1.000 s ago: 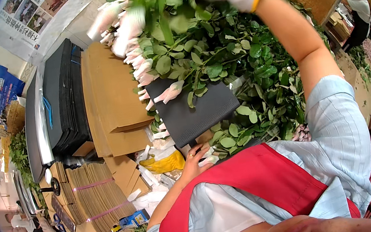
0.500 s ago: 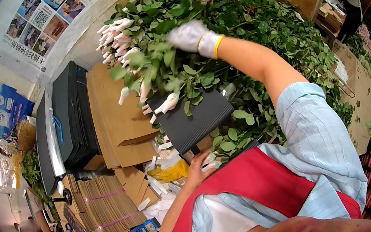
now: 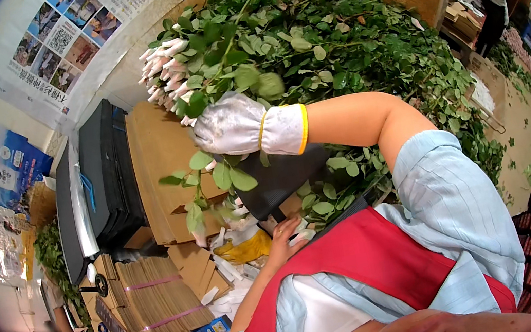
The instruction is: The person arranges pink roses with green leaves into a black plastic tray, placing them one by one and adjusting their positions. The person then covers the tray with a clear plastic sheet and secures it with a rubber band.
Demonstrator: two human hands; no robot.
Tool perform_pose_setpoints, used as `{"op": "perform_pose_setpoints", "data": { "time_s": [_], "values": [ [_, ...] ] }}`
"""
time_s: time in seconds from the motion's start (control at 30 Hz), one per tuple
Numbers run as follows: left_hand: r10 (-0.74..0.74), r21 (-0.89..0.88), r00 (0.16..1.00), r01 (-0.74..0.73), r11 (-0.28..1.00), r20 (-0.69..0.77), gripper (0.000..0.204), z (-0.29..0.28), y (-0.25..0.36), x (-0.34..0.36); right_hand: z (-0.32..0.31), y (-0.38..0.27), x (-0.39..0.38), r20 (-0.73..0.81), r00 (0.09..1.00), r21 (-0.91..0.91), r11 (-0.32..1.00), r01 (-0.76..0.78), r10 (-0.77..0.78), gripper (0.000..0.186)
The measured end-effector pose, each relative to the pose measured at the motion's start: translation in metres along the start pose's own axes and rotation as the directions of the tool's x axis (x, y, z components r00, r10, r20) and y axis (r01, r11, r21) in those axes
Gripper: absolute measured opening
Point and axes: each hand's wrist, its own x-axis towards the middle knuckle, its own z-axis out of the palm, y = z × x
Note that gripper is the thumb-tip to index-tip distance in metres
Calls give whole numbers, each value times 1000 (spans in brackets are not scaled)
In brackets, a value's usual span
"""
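While gloved in white, grips with the right hand (image 3: 232, 128) a leafy stem (image 3: 243, 179), with leaves above and below the fist, over the edge of brown cardboard (image 3: 158, 182) and a black board (image 3: 279, 188); cannot tell exact finger contact. Rests with the bare left hand (image 3: 281, 241) near the board's lower edge; cannot tell whether gripping. Beyond the right hand: pale wrapped buds (image 3: 162, 71) at the left end of a leafy pile (image 3: 356, 39). Farther left: black sheets (image 3: 108, 172) and banded cardboard (image 3: 155, 303).
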Motion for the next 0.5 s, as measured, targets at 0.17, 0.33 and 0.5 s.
{"op": "perform_pose_setpoints", "data": {
  "time_s": [0.17,0.33,0.5],
  "values": [
    [-21,-46,1000,20,999,-5,68,1,-1,5,-18,17,-14,189,954,-149,967,-207,234,13],
    [-19,-45,999,17,999,-47,74,-1,-1,1,-46,37,-30,410,796,-287,891,-351,445,17],
    [-122,-132,993,122,984,6,78,-3,6,10,8,71,-113,527,655,-295,839,-456,541,18]
  ]
}}
